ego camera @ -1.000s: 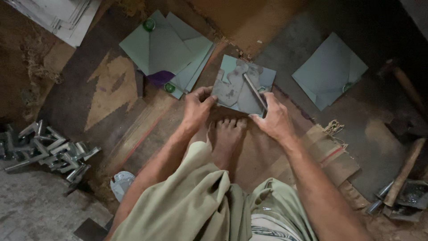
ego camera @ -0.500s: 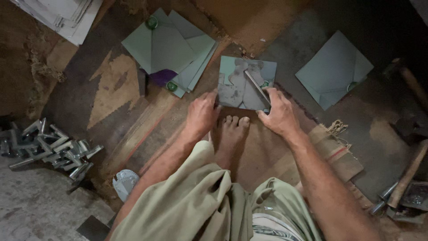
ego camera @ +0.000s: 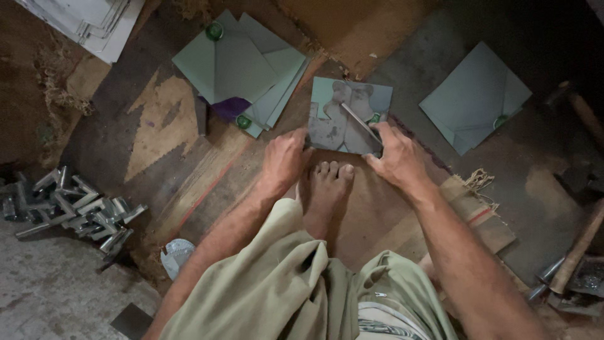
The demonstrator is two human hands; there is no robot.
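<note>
Floor: worn brown boards [ego camera: 189, 182] over dirt serve as the work surface, so everything lies within a seated person's reach.
Far left: a heap of short metal brackets [ego camera: 69, 208] lies well apart from the hands.
Upper left: a fanned stack of grey-green sheets [ego camera: 239, 69] lies flat, near the left hand.
Left hand [ego camera: 284, 160]: fingertips press the near left edge of the scuffed metal sheet [ego camera: 333, 129], apparently steadying it; grip not closed around anything.
Foot [ego camera: 324, 189]: bare, toes just below the sheet, between the two hands.
Right hand [ego camera: 396, 157]: grip closed on a flat metal bar [ego camera: 362, 129] laid diagonally across the sheet.
Right: one folded sheet [ego camera: 475, 97] lies apart; a wooden-handled tool [ego camera: 579, 245] rests at the edge.
</note>
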